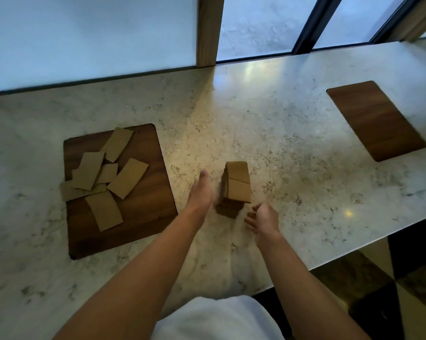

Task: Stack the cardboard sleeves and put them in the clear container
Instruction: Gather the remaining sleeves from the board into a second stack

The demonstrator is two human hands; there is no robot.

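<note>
Several flat brown cardboard sleeves [104, 175] lie scattered and overlapping on a dark wooden board [143, 217] at the left. A stack of sleeves [237, 182] stands upright in the middle of the marble counter; whether a clear container surrounds it I cannot tell. My left hand [202, 190] is just left of the stack, fingers stretched out and blurred, holding nothing. My right hand [263, 218] hovers at the stack's near right corner, fingers loosely curled and apart, with nothing in it.
A second dark wooden board [376, 119] lies at the far right of the counter [280, 119]. Frosted window panes and a wooden post [209, 30] stand behind the counter. The counter's front edge runs diagonally at the right, with dark floor below.
</note>
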